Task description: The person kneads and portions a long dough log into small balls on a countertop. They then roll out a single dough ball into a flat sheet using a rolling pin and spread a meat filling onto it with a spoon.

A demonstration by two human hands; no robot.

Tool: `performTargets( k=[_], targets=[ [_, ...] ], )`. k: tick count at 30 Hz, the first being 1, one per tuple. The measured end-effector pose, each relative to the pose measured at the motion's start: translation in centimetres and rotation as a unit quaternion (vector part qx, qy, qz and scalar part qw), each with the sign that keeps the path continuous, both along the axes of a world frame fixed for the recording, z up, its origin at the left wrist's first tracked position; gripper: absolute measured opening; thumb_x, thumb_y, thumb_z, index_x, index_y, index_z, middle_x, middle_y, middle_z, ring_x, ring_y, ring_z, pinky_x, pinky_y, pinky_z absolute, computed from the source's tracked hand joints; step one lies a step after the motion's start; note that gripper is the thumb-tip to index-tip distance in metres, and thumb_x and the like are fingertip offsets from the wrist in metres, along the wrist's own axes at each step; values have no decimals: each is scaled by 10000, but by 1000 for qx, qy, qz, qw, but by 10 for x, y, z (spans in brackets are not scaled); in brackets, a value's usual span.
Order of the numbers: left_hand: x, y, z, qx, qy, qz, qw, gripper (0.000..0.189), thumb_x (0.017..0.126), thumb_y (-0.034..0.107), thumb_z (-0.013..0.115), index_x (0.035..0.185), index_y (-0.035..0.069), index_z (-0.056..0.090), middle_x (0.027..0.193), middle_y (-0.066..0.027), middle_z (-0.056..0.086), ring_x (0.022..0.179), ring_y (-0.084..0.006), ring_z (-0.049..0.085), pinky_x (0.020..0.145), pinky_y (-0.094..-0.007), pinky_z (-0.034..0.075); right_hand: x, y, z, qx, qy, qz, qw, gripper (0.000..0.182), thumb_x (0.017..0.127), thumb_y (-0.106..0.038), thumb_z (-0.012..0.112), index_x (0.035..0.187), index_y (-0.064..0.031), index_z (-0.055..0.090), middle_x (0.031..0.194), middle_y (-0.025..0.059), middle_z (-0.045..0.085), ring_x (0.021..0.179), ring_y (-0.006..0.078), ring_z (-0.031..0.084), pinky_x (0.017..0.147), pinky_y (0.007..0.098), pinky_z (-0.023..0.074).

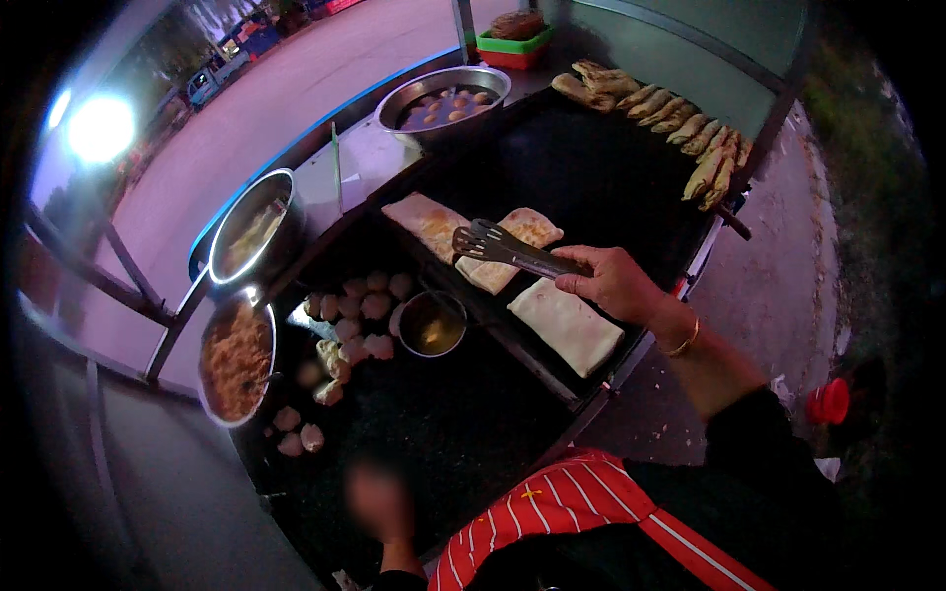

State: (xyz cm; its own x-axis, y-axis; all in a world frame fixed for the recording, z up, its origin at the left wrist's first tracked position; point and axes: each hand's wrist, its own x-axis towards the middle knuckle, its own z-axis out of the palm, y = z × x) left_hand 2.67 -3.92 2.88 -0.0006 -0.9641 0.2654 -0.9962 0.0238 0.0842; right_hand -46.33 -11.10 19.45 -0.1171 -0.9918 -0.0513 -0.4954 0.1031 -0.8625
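Note:
My right hand (610,284) grips metal food tongs (510,247), whose slotted heads hover above or touch the browned flatbreads on the black griddle (547,166). One browned flatbread (417,214) lies left of the tongs. Another (528,225) is partly hidden beneath them. A pale rectangular flatbread (565,325) sits closest to my right wrist. My left hand (377,499) is low in the view over a dark work surface (443,421); blur hides its fingers and anything in them. Ahead of it are several dough balls (375,304) and a small metal bowl of yellowish liquid (436,355).
Finished folded breads (691,129) line the griddle's far right edge. A metal basin (451,139) holds eggs in dark liquid. A pot (293,221) and a bowl of minced filling (274,332) stand left. Stacked plastic baskets (517,59) occupy the back corner. Metal posts (174,325) frame the stall.

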Motion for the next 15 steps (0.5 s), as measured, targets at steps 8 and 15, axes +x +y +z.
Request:
performTargets(
  k=[8, 15],
  targets=[
    [30, 9, -27, -22, -179, -44, 983, 213, 965, 178, 548, 1119, 58, 633, 1044, -103, 629, 961, -239, 617, 877, -390, 495, 2, -69, -14, -87, 59, -61, 993, 430, 916, -195, 691, 1288, -1, 599, 1012, 151, 719, 906, 181, 688, 810, 311, 529],
    [55, 6, -63, -77, -370, -89, 921, 364, 1031, 261, 454, 1290, 41, 583, 1188, -129, 628, 1071, -257, 612, 949, -414, 499, 48, -150, -31, -83, 227, -43, 969, 397, 879, -326, 676, 1141, -34, 615, 1023, 206, 692, 963, 390, 663, 808, 482, 520]
  ],
)
